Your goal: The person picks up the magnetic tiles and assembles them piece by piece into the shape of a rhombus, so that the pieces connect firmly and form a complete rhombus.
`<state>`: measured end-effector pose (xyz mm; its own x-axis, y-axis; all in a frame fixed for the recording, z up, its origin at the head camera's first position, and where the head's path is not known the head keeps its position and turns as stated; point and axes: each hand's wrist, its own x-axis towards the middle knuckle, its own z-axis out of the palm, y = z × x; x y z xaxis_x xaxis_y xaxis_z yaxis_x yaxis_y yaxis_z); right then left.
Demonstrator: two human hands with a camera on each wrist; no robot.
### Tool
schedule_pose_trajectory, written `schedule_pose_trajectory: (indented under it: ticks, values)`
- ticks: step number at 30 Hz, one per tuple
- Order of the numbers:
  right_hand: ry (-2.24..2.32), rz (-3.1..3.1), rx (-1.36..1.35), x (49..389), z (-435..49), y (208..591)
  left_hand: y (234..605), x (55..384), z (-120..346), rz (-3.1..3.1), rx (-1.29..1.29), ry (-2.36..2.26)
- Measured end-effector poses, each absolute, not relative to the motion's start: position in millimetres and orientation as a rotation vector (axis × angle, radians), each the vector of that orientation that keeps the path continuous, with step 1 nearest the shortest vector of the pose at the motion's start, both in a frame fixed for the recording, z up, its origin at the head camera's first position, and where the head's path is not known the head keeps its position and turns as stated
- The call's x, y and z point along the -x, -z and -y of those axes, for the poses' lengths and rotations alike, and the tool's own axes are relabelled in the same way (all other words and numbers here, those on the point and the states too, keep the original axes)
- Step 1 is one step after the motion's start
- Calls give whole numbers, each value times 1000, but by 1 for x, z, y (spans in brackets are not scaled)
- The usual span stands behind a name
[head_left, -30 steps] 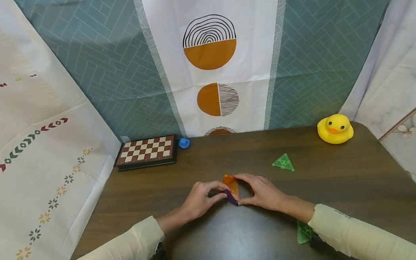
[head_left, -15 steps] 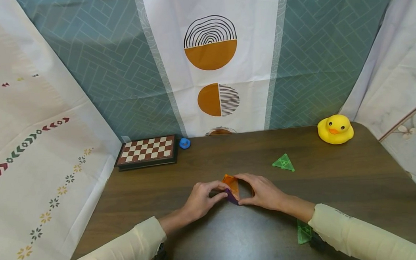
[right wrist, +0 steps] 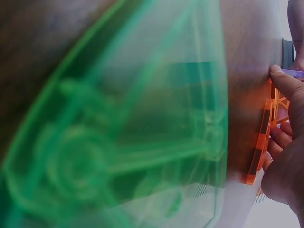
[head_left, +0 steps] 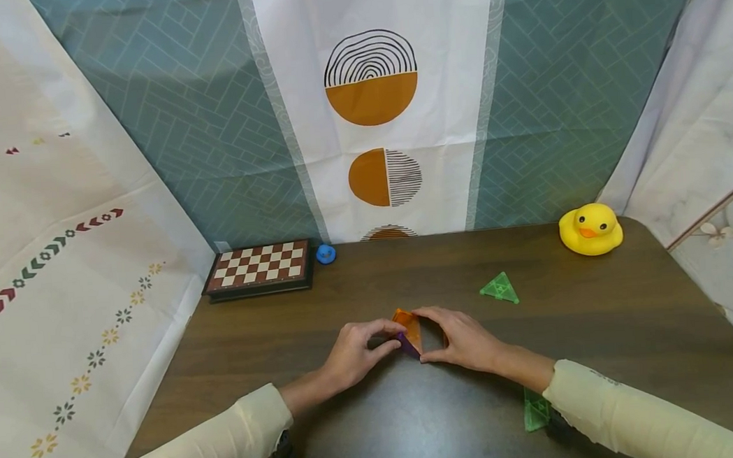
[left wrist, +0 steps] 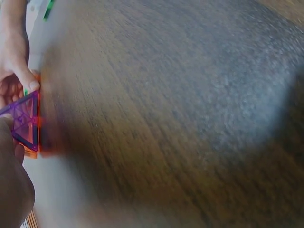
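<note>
At the middle of the table my left hand [head_left: 356,350] pinches a purple triangular magnetic tile [left wrist: 29,122] between thumb and fingers. The purple tile stands tilted against an orange tile piece [head_left: 411,326]. My right hand [head_left: 464,338] holds the orange piece from the right, thumb at the low near corner and index finger at the top. In the right wrist view, the orange tile [right wrist: 260,142] has its edge on the table, with the right fingers behind it. The right palm hides part of the orange piece.
A green triangular tile [head_left: 500,289] lies right of centre, and another green tile [head_left: 535,411] is partly under the right forearm. At the back are a chessboard box [head_left: 258,269], a small blue round object [head_left: 326,253] and a yellow rubber duck [head_left: 590,230].
</note>
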<state>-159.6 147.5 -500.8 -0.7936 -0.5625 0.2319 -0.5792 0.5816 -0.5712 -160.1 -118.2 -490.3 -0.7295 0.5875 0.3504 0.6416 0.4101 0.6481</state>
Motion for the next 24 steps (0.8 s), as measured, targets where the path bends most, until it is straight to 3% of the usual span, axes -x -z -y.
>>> schedule_pose_trajectory:
  ticks: [24]
  values:
    - [-1106,2775,-967,162,-148,498,490,174,139,2443,1122,1040]
